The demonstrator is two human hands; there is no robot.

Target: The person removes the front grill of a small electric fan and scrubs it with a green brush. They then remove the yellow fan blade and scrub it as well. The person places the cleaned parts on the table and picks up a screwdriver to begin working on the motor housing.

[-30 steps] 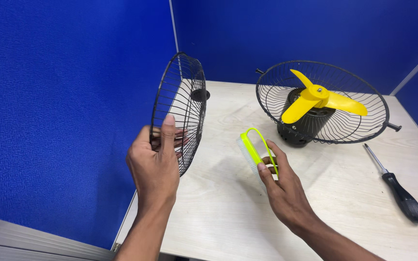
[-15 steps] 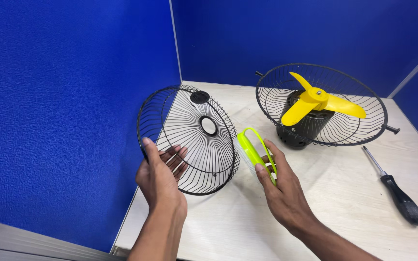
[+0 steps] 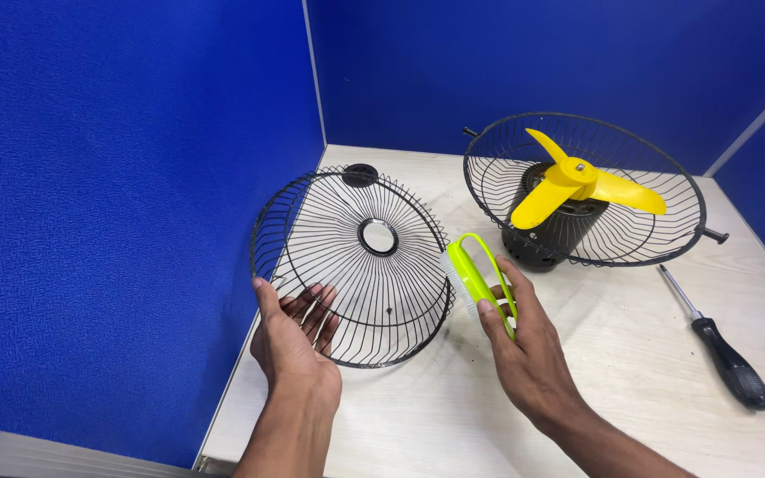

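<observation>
— Two hands, what do they hold?
— The left hand (image 3: 294, 341) grips the black wire fan cover (image 3: 356, 265) over the table (image 3: 630, 389). The right hand (image 3: 529, 354) holds a green brush (image 3: 475, 279) just beside it.

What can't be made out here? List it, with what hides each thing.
Head view only:
- Right hand palm and how it grips the green brush: the hand's back hides them.
- Left hand fingertips: behind the loose fan grille wires.
- Fan motor: partly covered by the yellow blades and rear grille.
- Both forearms: cut off by the bottom edge.
</observation>
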